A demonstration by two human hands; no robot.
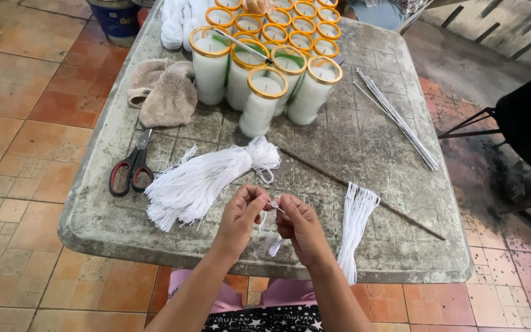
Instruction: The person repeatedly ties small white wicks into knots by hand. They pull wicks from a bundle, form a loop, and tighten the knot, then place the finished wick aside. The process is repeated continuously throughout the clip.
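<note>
both hands pinching short white string (273, 206) between them: left hand (241, 215), right hand (299, 224). string runs left-right. big string bundle (198, 181) on table (401, 246), nearer left hand.

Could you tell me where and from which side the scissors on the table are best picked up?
Probably by the red-and-black handle loops of the scissors, approached from the near table edge: the loops lie toward the person, the closed blades point away toward the beige cloth.

White string bundle (201, 178), red-and-black scissors (129, 171), gold-rimmed white candles (265, 98), beige cloth (164, 92).
</note>
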